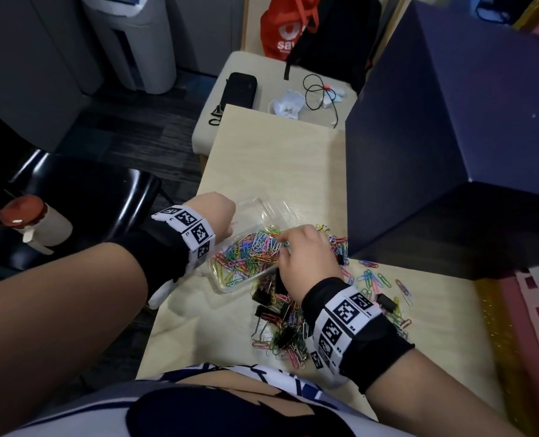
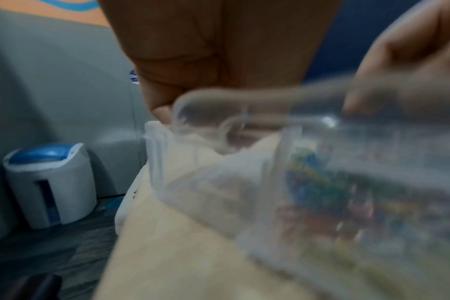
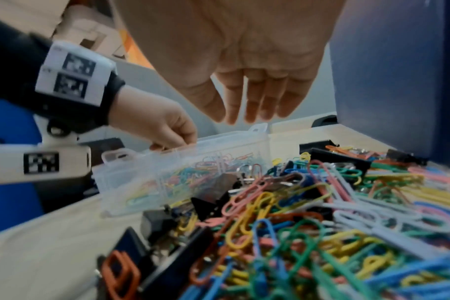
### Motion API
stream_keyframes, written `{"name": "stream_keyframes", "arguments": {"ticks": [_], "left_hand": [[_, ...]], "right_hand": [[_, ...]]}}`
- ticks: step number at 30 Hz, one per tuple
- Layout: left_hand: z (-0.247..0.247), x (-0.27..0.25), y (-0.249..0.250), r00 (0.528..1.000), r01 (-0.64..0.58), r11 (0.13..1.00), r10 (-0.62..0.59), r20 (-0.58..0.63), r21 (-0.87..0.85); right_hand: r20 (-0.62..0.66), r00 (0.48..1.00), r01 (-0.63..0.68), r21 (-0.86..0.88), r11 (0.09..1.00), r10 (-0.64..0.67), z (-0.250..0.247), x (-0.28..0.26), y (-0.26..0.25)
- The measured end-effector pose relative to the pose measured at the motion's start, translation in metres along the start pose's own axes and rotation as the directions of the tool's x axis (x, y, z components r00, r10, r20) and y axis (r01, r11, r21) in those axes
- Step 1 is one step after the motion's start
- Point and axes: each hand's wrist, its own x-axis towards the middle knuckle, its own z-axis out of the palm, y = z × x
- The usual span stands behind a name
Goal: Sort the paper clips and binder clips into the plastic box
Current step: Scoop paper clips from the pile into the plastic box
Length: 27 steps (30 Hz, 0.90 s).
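A clear plastic box lies on the light wooden table, part-filled with coloured paper clips. My left hand grips the box's far left rim; in the left wrist view the thumb sits at the blurred box. My right hand hovers over the box's right side, and its fingers hang straight with nothing in them. A loose pile of paper clips mixed with black binder clips lies just right of the box and under my right wrist.
A tall dark blue box stands close on the right, against the pile. A black chair with a red-capped bottle is at the left. Beyond the table's far edge a beige stool holds a black pouch and cables.
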Motion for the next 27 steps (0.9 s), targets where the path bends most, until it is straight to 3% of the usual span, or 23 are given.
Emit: {"name": "stream_keyframes", "arguments": {"ticks": [3, 6, 8, 11, 14, 16, 19, 21, 24, 27], "left_hand": [[0.0, -0.006, 0.0, 0.982, -0.063, 0.987, 0.034, -0.187, -0.149], [0.0, -0.01, 0.002, 0.964, -0.211, 0.958, 0.172, -0.2, -0.194], [0.002, -0.013, 0.005, 0.962, -0.236, 0.957, 0.207, -0.177, -0.169], [0.006, -0.015, 0.003, 0.97, -0.158, 0.975, 0.123, -0.212, -0.158], [0.011, -0.017, 0.002, 0.992, -0.063, 0.991, 0.049, -0.118, -0.116], [0.012, -0.019, 0.005, 0.998, -0.041, 0.997, 0.037, -0.057, -0.071], [0.012, -0.022, 0.011, 0.997, -0.044, 0.998, 0.041, -0.069, -0.038], [0.013, -0.026, 0.014, 0.997, -0.047, 0.997, 0.043, -0.067, -0.061], [0.017, -0.03, 0.017, 0.993, -0.071, 0.987, 0.057, -0.106, -0.142], [0.027, -0.036, 0.02, 0.977, -0.146, 0.975, 0.115, -0.181, -0.168]], "right_hand": [[0.031, 0.999, -0.039, -0.073, 0.997, 0.041, 0.004, 0.003, 0.005], [0.168, 0.984, -0.029, -0.143, 0.989, 0.053, 0.007, 0.005, 0.01], [0.211, 0.977, 0.004, -0.201, 0.98, 0.04, 0.007, 0.003, 0.011], [0.246, 0.969, 0.049, -0.258, 0.965, 0.016, 0.004, -0.002, 0.011], [0.267, 0.964, 0.089, -0.277, 0.957, -0.012, -0.001, -0.007, 0.011], [0.205, 0.978, 0.077, -0.236, 0.969, -0.028, -0.005, -0.01, 0.012], [0.077, 0.993, 0.102, -0.196, 0.975, -0.088, -0.011, -0.014, 0.014], [0.164, 0.98, 0.15, -0.245, 0.958, -0.112, -0.011, -0.015, 0.013], [0.372, 0.928, 0.145, -0.29, 0.946, -0.028, -0.004, -0.013, 0.011], [0.419, 0.908, 0.149, -0.294, 0.944, -0.012, 0.003, -0.013, 0.009]]}}
